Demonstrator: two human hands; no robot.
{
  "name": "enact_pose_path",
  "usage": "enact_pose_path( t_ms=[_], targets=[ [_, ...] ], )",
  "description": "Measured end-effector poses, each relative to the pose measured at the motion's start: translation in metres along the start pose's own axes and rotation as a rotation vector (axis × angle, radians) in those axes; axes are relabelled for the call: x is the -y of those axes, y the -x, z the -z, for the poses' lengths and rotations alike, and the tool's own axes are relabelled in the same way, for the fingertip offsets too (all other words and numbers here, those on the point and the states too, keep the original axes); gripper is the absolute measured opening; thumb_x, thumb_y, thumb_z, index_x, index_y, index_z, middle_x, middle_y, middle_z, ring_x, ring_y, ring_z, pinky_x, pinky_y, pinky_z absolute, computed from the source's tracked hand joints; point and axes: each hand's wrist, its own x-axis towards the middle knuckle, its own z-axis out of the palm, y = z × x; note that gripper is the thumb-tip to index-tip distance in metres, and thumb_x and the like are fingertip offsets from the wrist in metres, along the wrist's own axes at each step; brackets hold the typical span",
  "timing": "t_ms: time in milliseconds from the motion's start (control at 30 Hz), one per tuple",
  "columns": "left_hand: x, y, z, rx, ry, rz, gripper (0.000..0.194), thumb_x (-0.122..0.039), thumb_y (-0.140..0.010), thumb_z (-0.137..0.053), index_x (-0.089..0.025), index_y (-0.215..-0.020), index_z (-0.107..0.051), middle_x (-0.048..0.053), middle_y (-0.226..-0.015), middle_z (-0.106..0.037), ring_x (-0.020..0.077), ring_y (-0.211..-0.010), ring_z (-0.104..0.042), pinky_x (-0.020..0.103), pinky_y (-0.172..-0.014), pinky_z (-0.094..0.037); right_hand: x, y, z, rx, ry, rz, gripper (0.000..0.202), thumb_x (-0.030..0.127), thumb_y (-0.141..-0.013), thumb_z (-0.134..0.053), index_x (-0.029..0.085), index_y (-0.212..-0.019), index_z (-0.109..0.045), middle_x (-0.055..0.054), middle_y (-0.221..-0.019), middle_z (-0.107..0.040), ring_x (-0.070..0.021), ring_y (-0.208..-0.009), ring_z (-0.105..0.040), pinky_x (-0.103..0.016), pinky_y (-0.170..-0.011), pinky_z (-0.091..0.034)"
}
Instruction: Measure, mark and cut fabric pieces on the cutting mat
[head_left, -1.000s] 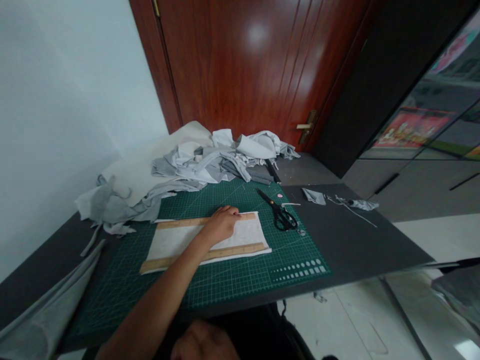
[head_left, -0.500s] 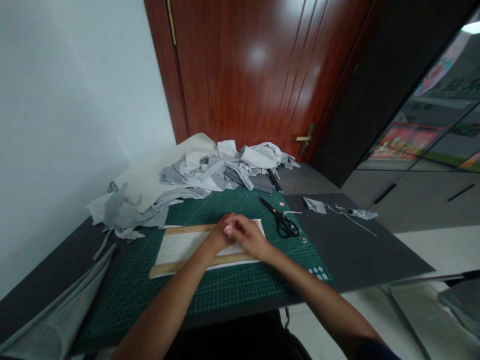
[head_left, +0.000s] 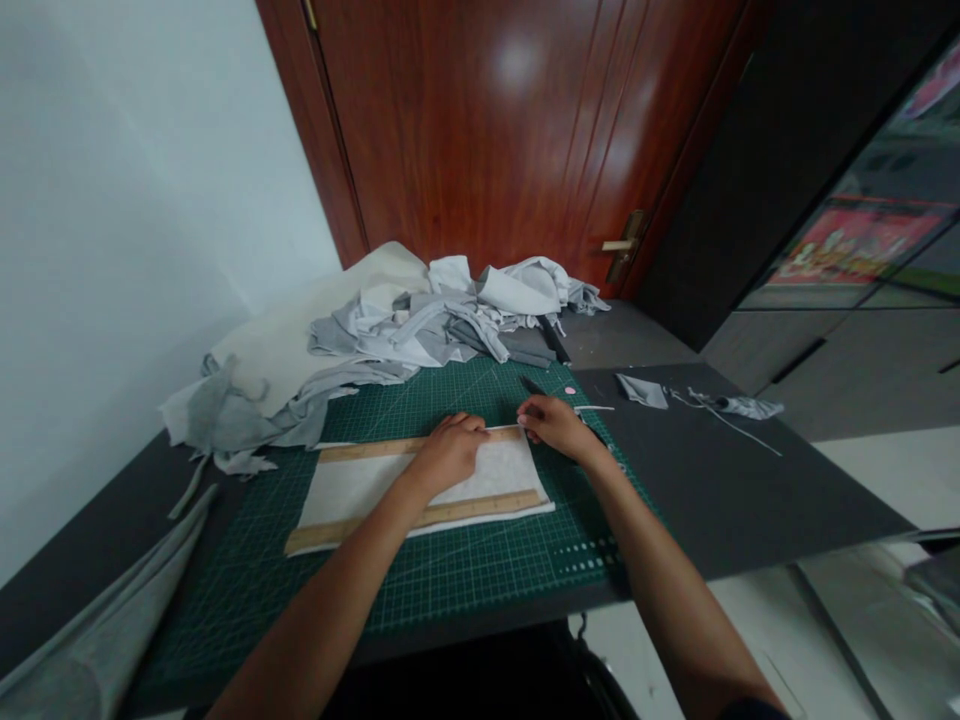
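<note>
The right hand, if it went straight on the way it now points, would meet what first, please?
Probably the left hand, though depth is unclear and it might graze the far wooden ruler first.

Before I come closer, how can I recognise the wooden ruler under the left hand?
On the dark table is a green mat bearing a white cloth. On this cloth, your wooden ruler lies nearer the door than the other ruler, and only yours has the left hand on it.

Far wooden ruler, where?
Head view, centre: the far ruler lies along the far edge of the white cloth, partly under the left hand, its right end by the right hand.
</note>
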Motion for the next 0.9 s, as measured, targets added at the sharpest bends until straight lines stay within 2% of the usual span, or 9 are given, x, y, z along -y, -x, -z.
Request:
enact_pose_path(
  t_ms=[167, 267, 433, 900],
  targets=[
    [-0.0012, -0.0008, 0.0012, -0.006, 0.019, 0.012, 0.042, 0.004, -0.084, -0.051, -0.021, -0.107, -0.076, 0.006, -0.112, -0.071, 0.0242, -0.108, -0.060, 0.039, -0.097, -0.050, -0.0047, -0.0009, -0.0005, 0.012, 0.171, -0.040, 0.019, 0.006, -0.083, -0.058, 0.018, -0.076, -0.071, 0.001, -0.059, -0.068, -0.0141, -0.057, -0.065, -0.023, -0.062, -0.047],
    [-0.0016, -0.0012, 0.0016, -0.007, 0.023, 0.012, 0.041, 0.003, -0.085, -0.051, -0.021, -0.106, -0.077, 0.006, -0.110, -0.071, 0.0241, -0.106, -0.060, 0.039, -0.095, -0.050, -0.0043, -0.0007, -0.0018, 0.004, 0.261, -0.030, 0.018, 0.007, -0.083, -0.062, 0.018, -0.077, -0.074, -0.001, -0.064, -0.072, -0.0163, -0.067, -0.068, -0.024, -0.072, -0.049],
    [-0.0018, -0.0011, 0.0015, -0.016, 0.021, -0.002, 0.041, 0.003, -0.086, -0.050, -0.021, -0.107, -0.077, 0.006, -0.108, -0.071, 0.0235, -0.105, -0.060, 0.039, -0.096, -0.050, 0.0006, 0.0021, -0.0051, -0.010, 0.353, 0.025, 0.016, 0.009, -0.086, -0.065, 0.015, -0.085, -0.079, -0.008, -0.084, -0.079, -0.0198, -0.085, -0.072, -0.028, -0.087, -0.047],
    [-0.0014, -0.0021, 0.0013, -0.007, 0.021, -0.007, 0.039, 0.004, -0.084, -0.050, -0.021, -0.100, -0.077, 0.005, -0.109, -0.071, 0.0232, -0.105, -0.060, 0.039, -0.096, -0.049, -0.0032, 0.0004, -0.0069, -0.055, 0.356, 0.097, 0.015, 0.008, -0.087, -0.065, 0.015, -0.084, -0.078, -0.006, -0.079, -0.078, -0.0174, -0.074, -0.069, -0.025, -0.073, -0.046]
  ],
)
